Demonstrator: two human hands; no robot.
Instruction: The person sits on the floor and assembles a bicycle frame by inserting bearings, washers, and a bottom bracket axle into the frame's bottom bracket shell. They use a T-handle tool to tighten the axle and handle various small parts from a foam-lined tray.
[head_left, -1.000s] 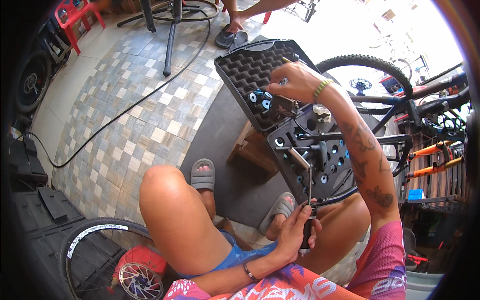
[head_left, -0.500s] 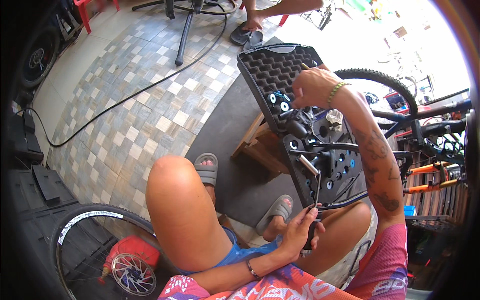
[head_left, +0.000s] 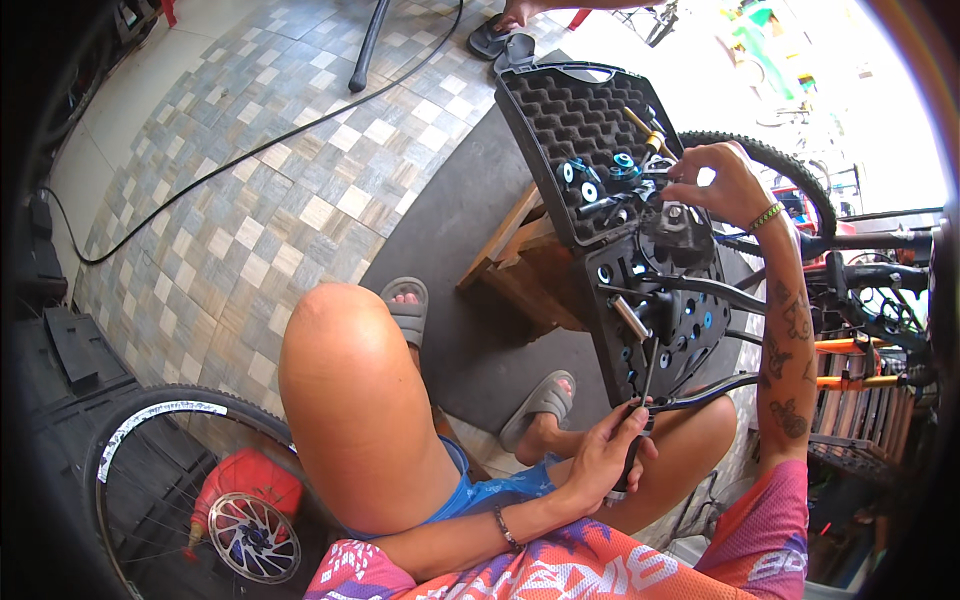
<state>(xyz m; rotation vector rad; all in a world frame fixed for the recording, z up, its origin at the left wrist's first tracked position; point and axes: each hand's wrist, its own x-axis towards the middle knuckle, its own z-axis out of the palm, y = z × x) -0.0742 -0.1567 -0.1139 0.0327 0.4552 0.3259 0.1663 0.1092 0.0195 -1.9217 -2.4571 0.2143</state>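
Observation:
My left hand (head_left: 606, 452) is closed around the black handle of a tool with a thin metal shaft (head_left: 652, 372), which points up toward the tool case. The open black tool case (head_left: 540, 165) has wavy foam in its lid and a cut-out tray (head_left: 690, 362) nearer me. My right hand (head_left: 728, 185) is over the case, thumb and index finger pinched into a ring. Whatever lies between those fingertips is too small to make out. Below them lie round blue-and-white parts (head_left: 589, 190), a gold-coloured rod (head_left: 640, 124) and dark metal tools. A silver cylinder (head_left: 630, 318) rests near the tray.
A wooden stand (head_left: 520, 270) is under the case. Black bike frame tubes and a knobby tyre (head_left: 760, 150) are close on the right. At lower left, a wheel with a brake disc (head_left: 254, 538) is by a red container (head_left: 255, 480). Another person's hand (head_left: 520, 12) shows at the top.
My right hand has moved right, off the lid's foam, uncovering the gold-coloured rod and blue parts. My left hand keeps its hold on the tool. The whole view has shifted slightly.

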